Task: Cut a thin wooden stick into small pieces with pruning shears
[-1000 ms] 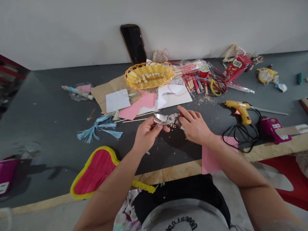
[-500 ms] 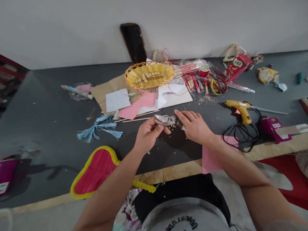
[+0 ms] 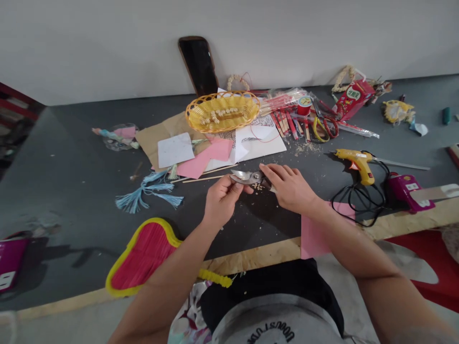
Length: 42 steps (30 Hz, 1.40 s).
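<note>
My right hand (image 3: 292, 188) is wrapped round the handles of metal pruning shears (image 3: 251, 177), whose blades point left over the dark table. At the blades, my left hand (image 3: 223, 198) is closed in a pinch; what its fingers hold is hidden or too small to name. Small pale cut bits (image 3: 258, 187) lie on the table beneath the shears. Just behind my left hand are thin wooden sticks (image 3: 202, 178). Further back, a yellow woven basket (image 3: 224, 113) holds small pale pieces.
A yellow glue gun (image 3: 358, 164) with a black cable lies right. Blue tassels (image 3: 147, 191) and a red heart-shaped piece with yellow edging (image 3: 143, 255) are left. Pink paper (image 3: 313, 234) overhangs the front edge. A phone (image 3: 198, 64) leans against the wall.
My left hand has shifted slightly to the right at the blades. The shears' blades look closer together than before.
</note>
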### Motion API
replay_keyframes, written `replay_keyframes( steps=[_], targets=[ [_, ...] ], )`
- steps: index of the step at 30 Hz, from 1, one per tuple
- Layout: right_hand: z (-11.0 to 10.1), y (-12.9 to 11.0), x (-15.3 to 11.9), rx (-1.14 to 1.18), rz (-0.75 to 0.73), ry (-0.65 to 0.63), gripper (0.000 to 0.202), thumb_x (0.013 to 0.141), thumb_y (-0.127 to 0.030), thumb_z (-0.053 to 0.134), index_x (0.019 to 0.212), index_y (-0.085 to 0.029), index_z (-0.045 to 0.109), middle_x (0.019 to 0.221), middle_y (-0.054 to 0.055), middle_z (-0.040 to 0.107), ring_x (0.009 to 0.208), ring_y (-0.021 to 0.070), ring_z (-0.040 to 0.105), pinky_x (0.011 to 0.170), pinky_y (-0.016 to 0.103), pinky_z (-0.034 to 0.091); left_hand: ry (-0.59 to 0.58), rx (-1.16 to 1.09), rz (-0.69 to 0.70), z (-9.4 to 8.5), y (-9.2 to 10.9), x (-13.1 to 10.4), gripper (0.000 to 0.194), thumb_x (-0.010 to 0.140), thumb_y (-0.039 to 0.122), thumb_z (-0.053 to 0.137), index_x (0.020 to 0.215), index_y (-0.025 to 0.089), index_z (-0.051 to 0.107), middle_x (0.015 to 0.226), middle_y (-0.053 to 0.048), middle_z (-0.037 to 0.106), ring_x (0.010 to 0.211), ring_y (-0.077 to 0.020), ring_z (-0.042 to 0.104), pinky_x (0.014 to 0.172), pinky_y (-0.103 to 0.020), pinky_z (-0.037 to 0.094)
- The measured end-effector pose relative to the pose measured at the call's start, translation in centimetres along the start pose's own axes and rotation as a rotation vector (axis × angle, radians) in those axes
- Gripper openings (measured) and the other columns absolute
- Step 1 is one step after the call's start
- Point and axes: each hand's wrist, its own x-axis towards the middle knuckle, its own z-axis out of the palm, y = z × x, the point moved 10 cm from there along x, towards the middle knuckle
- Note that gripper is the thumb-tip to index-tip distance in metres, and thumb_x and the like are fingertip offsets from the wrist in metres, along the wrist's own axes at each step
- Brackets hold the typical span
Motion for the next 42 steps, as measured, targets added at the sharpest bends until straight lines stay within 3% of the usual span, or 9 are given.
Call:
replay_keyframes(
  steps=[6, 18, 23, 32, 37, 42],
  targets=[
    [-0.1, 0.1, -0.3, -0.008, -0.033, 0.0, 0.084, 0.076, -0.007, 0.05, 0.157, -0.019, 0.03, 0.148, 0.012, 0.053, 0.121, 0.0299, 0.051, 0.085, 0.04, 0.042, -0.137, -0.252, -0.143, 1.4, -0.6, 0.2, 0.035, 0.081, 0.05, 0.074, 0.081, 0.016, 0.066, 0.065, -0.005, 0.071, 0.037, -0.0046, 0.028, 0.04, -0.024, 0.019],
    [0.8, -0.1, -0.1, 0.009, 0.058, -0.061, 0.069, 0.09, -0.014, 0.045, 0.157, -0.026, 0.031, 0.131, 0.014, 0.061, 0.107, 0.0281, 0.061, 0.086, 0.039, 0.04, -0.092, -0.345, -0.215, 1.5, -0.5, 0.3, 0.043, 0.069, 0.051, 0.084, 0.083, 0.015, 0.067, 0.061, -0.004, 0.07, 0.036, -0.0028, 0.027, 0.039, -0.021, 0.015],
    [1.0, 0.2, 0.0, 0.018, 0.023, -0.07, 0.075, 0.086, -0.011, 0.048, 0.157, -0.026, 0.031, 0.13, 0.013, 0.061, 0.11, 0.0275, 0.06, 0.086, 0.038, 0.04, -0.086, -0.315, -0.193, 1.2, -0.6, 0.2, 0.039, 0.072, 0.049, 0.082, 0.082, 0.015, 0.067, 0.061, -0.005, 0.07, 0.037, -0.0032, 0.03, 0.039, -0.021, 0.017],
    [0.4, 0.3, -0.4, 0.066, -0.097, -0.063, 0.08, 0.08, -0.007, 0.048, 0.157, -0.025, 0.03, 0.129, 0.012, 0.06, 0.115, 0.0278, 0.057, 0.088, 0.039, 0.043, -0.18, -0.265, -0.153, 1.7, -0.8, 0.1, 0.039, 0.077, 0.051, 0.078, 0.076, 0.014, 0.066, 0.057, -0.005, 0.068, 0.038, -0.004, 0.03, 0.04, -0.021, 0.019],
    [0.4, 1.0, 0.0, 0.063, 0.011, -0.015, 0.074, 0.085, -0.011, 0.045, 0.157, -0.022, 0.03, 0.134, 0.015, 0.058, 0.113, 0.0297, 0.056, 0.086, 0.041, 0.045, -0.095, -0.153, -0.079, 0.9, -0.4, 0.4, 0.035, 0.08, 0.048, 0.077, 0.088, 0.016, 0.067, 0.078, -0.008, 0.076, 0.045, -0.0056, 0.038, 0.044, -0.021, 0.028],
    [0.7, 0.8, 0.0, 0.08, -0.011, -0.031, 0.08, 0.08, -0.01, 0.046, 0.157, -0.021, 0.028, 0.14, 0.015, 0.055, 0.117, 0.0306, 0.054, 0.088, 0.043, 0.045, -0.055, -0.049, -0.008, 0.3, 0.5, 0.3, 0.034, 0.085, 0.048, 0.073, 0.081, 0.016, 0.066, 0.075, -0.008, 0.076, 0.046, -0.0063, 0.039, 0.044, -0.021, 0.03]
  ],
)
